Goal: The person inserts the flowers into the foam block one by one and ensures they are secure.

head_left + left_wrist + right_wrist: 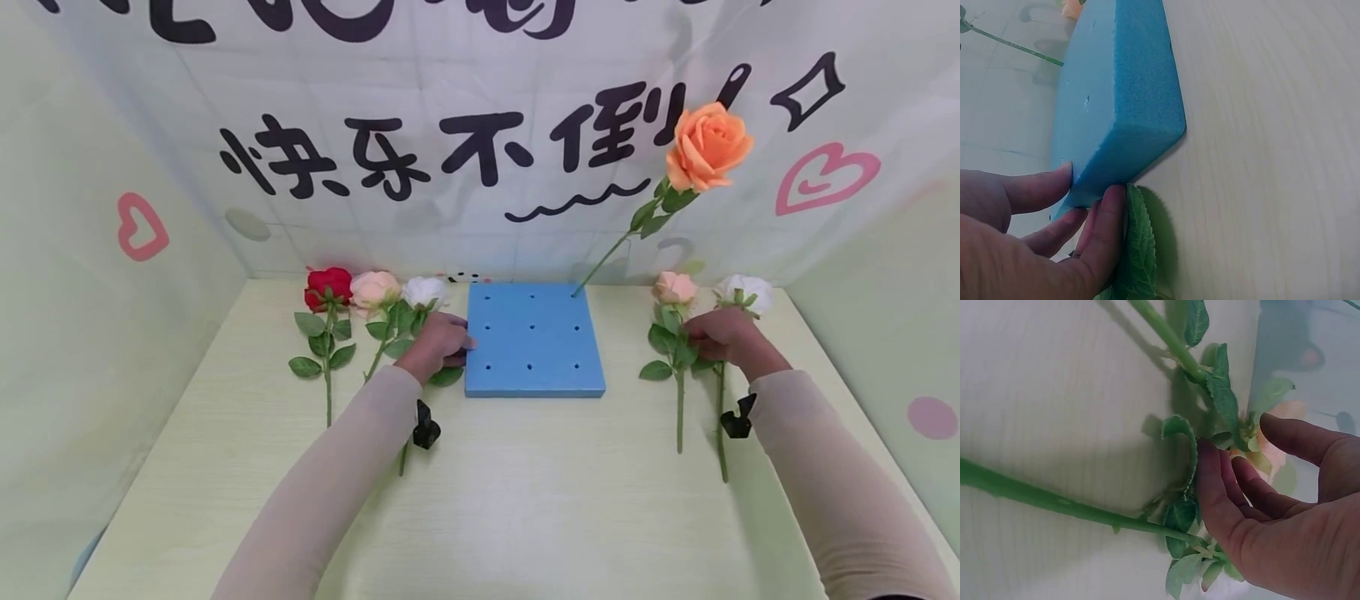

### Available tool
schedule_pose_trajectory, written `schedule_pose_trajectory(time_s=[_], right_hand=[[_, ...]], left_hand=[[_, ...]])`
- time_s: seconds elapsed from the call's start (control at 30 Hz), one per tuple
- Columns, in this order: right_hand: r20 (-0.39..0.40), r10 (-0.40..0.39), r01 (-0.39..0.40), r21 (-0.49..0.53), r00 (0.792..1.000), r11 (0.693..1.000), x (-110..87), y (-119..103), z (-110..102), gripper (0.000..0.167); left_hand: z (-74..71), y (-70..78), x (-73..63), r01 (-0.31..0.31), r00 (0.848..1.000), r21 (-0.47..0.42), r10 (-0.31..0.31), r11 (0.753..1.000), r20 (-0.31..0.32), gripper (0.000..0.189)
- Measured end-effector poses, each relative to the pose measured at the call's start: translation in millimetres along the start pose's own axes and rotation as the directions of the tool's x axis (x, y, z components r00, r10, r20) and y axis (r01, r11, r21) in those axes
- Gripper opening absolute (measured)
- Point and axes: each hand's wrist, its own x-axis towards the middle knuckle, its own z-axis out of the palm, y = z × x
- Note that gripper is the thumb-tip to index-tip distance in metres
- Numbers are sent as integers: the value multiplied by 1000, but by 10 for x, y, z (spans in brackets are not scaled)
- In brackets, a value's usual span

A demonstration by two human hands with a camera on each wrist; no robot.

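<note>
On my head feed, the blue block (510,346) lies between the two hands, right up against the left hand (442,340) and well apart from the right hand (727,333). The orange rose (708,150) leans up out of its far hole nearest the right hand. Just beyond the left hand I see a white rose (424,291); outward of it lie a pink rose (375,290) and a red rose (328,287). A peach rose (675,288) lies just inward of the right hand, and a second white rose (745,293) just beyond it.

The left wrist feed shows me the thumb at the block's top edge and the relaxed fingers along its side, with a green leaf (1138,250) beside the fingertips.

On the right wrist feed, thumb and fingers are spread, pinching nothing, among leaves. I cannot tell whether the forefinger touches the curled leaf (1186,450) beside it.
</note>
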Motion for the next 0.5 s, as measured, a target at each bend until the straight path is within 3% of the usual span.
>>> schedule_pose_trajectory(time_s=[0.2, 0.37, 0.5], right_hand=[[-31, -18, 14, -134, 999, 991, 12, 22, 57, 9], [-57, -31, 18, -217, 998, 976, 32, 14, 106, 22], [-75, -35, 16, -236, 997, 972, 54, 20, 130, 14]], left_hand=[[6, 10, 5, 15, 1000, -18, -14, 1000, 15, 55], [5, 9, 14, 16, 1000, -20, -16, 1000, 5, 56], [3, 4, 21, 24, 1000, -18, -24, 1000, -2, 56]])
